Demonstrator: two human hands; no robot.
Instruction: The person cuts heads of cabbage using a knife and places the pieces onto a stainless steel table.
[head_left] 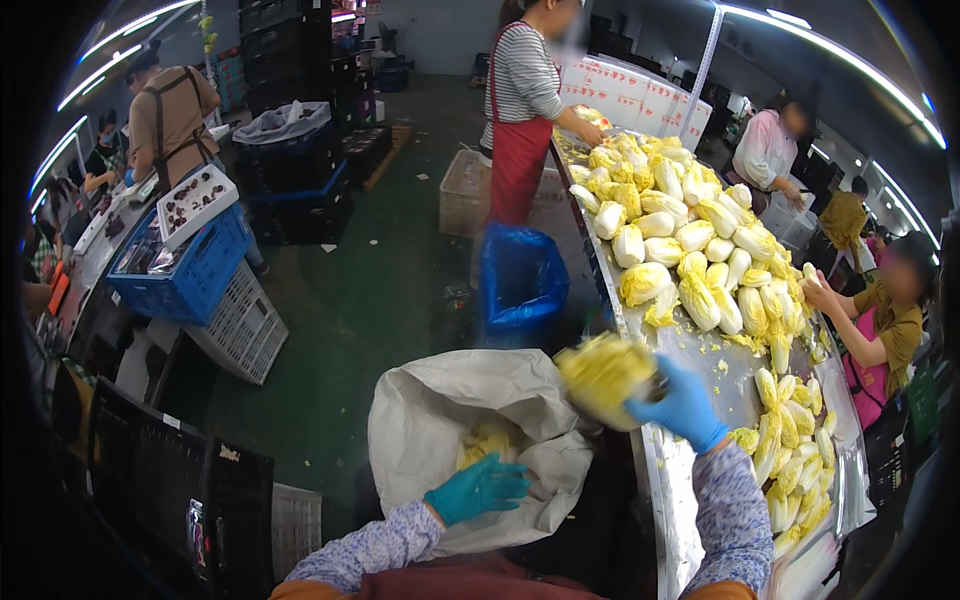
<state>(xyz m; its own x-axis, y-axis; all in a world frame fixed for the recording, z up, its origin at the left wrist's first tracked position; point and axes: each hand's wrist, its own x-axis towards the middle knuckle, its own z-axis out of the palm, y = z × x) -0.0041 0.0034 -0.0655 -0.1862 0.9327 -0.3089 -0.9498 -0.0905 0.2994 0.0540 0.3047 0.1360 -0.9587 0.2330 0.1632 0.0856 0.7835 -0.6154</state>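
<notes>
My right hand (682, 405), in a blue glove, grips a blurred yellow bunch of napa cabbage leaves (603, 378) between the sack and the table edge. A dark patch shows beside my fingers, too smeared to make out. My left hand (480, 491), in a teal glove, is open with fingers stretched over the mouth of a white woven sack (425, 400). Yellow leaves (490, 440) lie inside the sack, partly behind that hand. On the metal table (700, 375) to my right, many napa cabbages (660, 250) are heaped, and a second pile (790, 440) lies nearer me.
A blue plastic bag (520, 280) stands beyond the sack, near a person in a red apron (520, 150). Another person (880, 330) works across the table. Black crates (170, 480) stand at my left, with a blue crate (180, 265) on a white one (240, 325) farther off.
</notes>
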